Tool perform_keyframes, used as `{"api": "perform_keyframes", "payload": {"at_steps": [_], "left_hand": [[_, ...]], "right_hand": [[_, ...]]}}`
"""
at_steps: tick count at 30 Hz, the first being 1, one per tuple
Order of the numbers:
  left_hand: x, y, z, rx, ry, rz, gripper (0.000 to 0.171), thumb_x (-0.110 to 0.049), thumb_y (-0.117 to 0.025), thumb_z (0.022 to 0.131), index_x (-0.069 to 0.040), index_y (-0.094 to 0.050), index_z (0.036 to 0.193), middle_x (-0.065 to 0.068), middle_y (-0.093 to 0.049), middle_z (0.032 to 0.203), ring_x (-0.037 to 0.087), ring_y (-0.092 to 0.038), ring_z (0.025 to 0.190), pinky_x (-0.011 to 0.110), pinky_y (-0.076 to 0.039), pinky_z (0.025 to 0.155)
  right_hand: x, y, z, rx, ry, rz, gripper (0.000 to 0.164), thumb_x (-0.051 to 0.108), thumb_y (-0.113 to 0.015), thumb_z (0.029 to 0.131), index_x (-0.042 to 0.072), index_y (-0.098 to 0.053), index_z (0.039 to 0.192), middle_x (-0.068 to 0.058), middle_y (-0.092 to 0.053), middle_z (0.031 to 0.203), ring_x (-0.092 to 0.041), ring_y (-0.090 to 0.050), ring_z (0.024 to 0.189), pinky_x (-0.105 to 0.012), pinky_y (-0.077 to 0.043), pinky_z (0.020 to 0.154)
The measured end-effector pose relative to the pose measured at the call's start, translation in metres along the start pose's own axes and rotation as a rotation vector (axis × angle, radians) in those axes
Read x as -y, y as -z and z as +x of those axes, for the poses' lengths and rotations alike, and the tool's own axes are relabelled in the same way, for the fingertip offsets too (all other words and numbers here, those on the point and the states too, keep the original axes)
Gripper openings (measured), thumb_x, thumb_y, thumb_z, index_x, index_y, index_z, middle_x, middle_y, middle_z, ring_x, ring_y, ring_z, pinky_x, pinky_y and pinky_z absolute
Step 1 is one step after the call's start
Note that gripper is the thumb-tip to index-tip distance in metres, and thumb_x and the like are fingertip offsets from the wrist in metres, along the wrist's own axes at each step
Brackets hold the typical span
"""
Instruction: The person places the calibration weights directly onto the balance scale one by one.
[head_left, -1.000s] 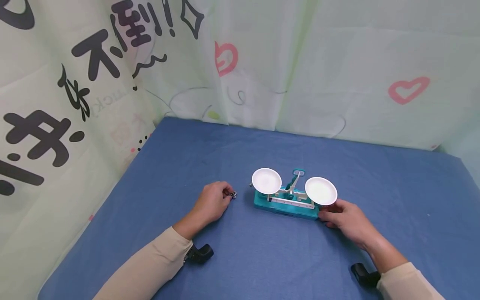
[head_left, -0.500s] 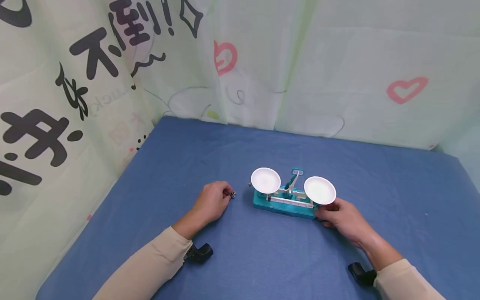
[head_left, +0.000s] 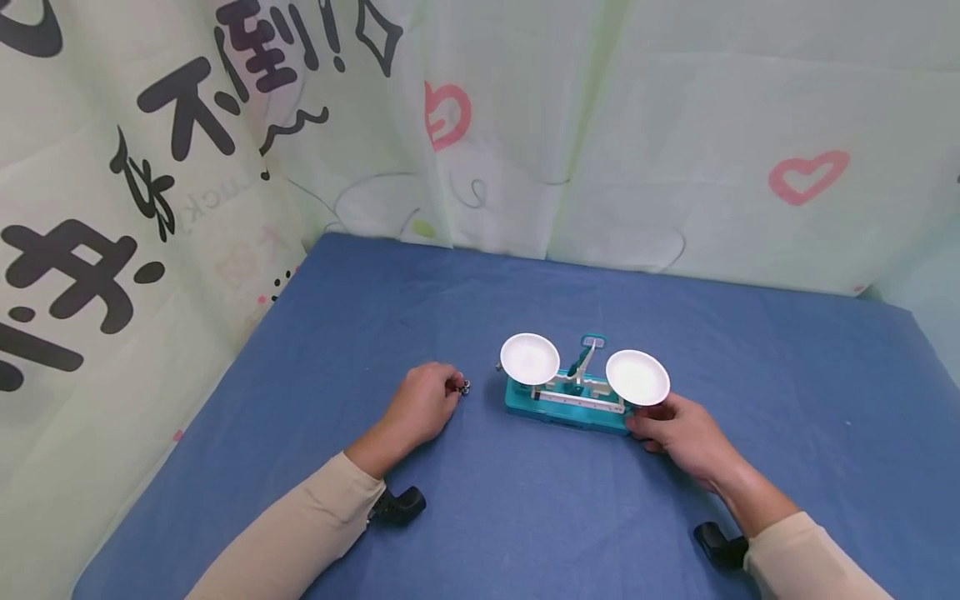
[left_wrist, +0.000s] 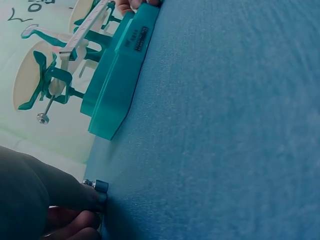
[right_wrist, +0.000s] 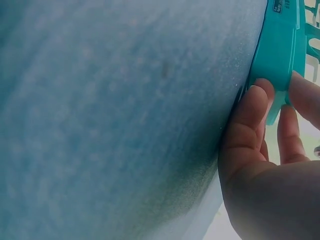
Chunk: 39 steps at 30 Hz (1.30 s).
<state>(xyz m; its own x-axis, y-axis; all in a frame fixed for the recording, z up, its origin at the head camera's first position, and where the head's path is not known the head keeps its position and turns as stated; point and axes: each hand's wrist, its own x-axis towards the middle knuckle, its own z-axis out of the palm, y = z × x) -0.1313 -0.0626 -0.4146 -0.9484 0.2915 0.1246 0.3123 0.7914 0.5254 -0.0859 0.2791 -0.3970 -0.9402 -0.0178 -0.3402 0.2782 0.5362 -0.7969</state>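
A teal balance scale [head_left: 566,414] stands on the blue cloth, with a white left pan [head_left: 529,358] and a white right pan [head_left: 637,377] on top. My right hand [head_left: 686,433] grips the right end of its base, below the right pan. The right wrist view shows the thumb and fingers around that end of the teal base [right_wrist: 277,50]. To the left of the scale, my left hand [head_left: 423,404] pinches a small shiny metal weight [left_wrist: 101,186] close to the cloth. Part of the weight is hidden behind the fingertips.
Blue cloth [head_left: 525,517] covers the table. Pale printed curtains [head_left: 675,125] rise along its back and left sides. A metal adjusting nut [left_wrist: 43,118] sticks out from the scale's left end, and black wrist devices [head_left: 400,505] hang under both forearms.
My right hand has shifted slightly left, farther over the base's end. The left hand stays in place with the weight. The whole head view has drifted a little.
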Motion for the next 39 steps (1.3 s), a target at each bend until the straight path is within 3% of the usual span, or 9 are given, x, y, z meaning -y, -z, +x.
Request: {"api": "perform_keyframes", "payload": {"at_steps": [10, 26, 39], "left_hand": [[0.001, -0.003, 0.000, -0.023, -0.011, -0.001, 0.005, -0.005, -0.075, 0.087, -0.006, -0.070, 0.088, 0.003, -0.063, 0.081, 0.019, -0.057, 0.075, 0.035, -0.050, 0.070], [-0.001, -0.001, 0.001, 0.026, 0.026, 0.004, 0.005, -0.007, -0.075, 0.089, -0.007, -0.069, 0.090, 0.003, -0.062, 0.082, 0.018, -0.056, 0.075, 0.035, -0.050, 0.072], [0.004, -0.002, 0.001, -0.003, 0.021, -0.052, 0.007, -0.004, -0.076, 0.086, -0.007, -0.069, 0.085, 0.002, -0.064, 0.080, 0.016, -0.056, 0.072, 0.032, -0.050, 0.068]], "right_hand": [[0.001, -0.001, 0.000, -0.018, -0.009, 0.001, 0.043, 0.014, -0.069, 0.095, -0.010, -0.051, 0.125, -0.019, -0.060, 0.113, -0.022, -0.062, 0.091, -0.032, -0.054, 0.072], [0.002, -0.004, -0.005, -0.047, 0.039, -0.054, 0.053, 0.016, -0.070, 0.094, -0.011, -0.050, 0.134, -0.030, -0.057, 0.125, -0.026, -0.066, 0.094, -0.033, -0.057, 0.075], [0.006, -0.009, -0.009, -0.061, -0.030, -0.018, 0.051, 0.014, -0.067, 0.095, -0.007, -0.051, 0.138, -0.029, -0.054, 0.135, -0.024, -0.063, 0.097, -0.031, -0.056, 0.073]]}}
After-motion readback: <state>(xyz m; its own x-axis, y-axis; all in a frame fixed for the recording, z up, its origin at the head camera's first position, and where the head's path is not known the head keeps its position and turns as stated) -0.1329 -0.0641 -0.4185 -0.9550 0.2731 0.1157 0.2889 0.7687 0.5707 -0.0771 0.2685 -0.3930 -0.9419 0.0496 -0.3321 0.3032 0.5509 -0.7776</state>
